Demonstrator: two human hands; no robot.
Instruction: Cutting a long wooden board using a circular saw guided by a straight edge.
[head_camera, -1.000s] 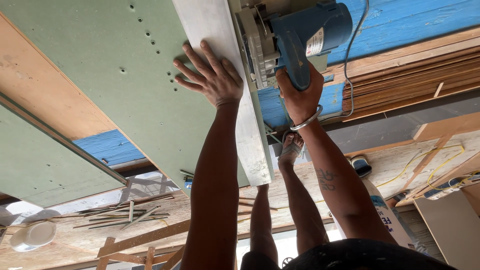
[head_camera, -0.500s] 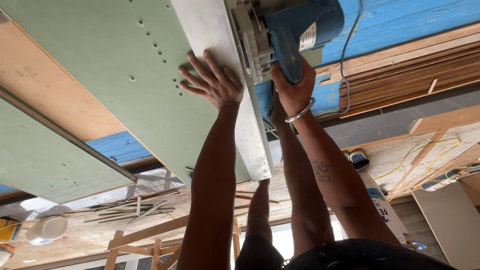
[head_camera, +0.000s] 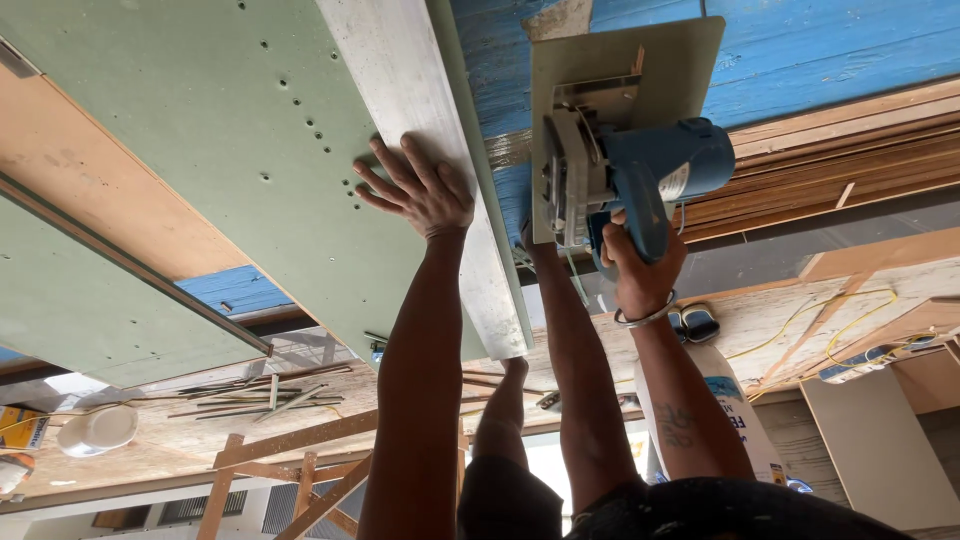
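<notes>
My left hand (head_camera: 418, 195) lies flat, fingers spread, across the seam between a long white board (head_camera: 400, 90) and a green panel (head_camera: 200, 130). My right hand (head_camera: 640, 262), a metal bangle on its wrist, grips the handle of a blue circular saw (head_camera: 655, 165). The saw's pale base plate (head_camera: 640, 60) rests on a blue painted surface (head_camera: 820, 45), right beside the white board's edge. The saw blade is hidden behind its guard.
Two bare legs (head_camera: 585, 390) stand between my arms. Stacked wooden planks (head_camera: 840, 165) lie right of the saw. Loose sticks (head_camera: 270, 385), a white bowl-like object (head_camera: 97, 430), yellow cable (head_camera: 800, 318) and timber frames (head_camera: 300, 470) lie beyond.
The saw has come back along the white board's edge toward me, so its base plate now shows. It sits level with my left hand, which has stayed flat on the board.
</notes>
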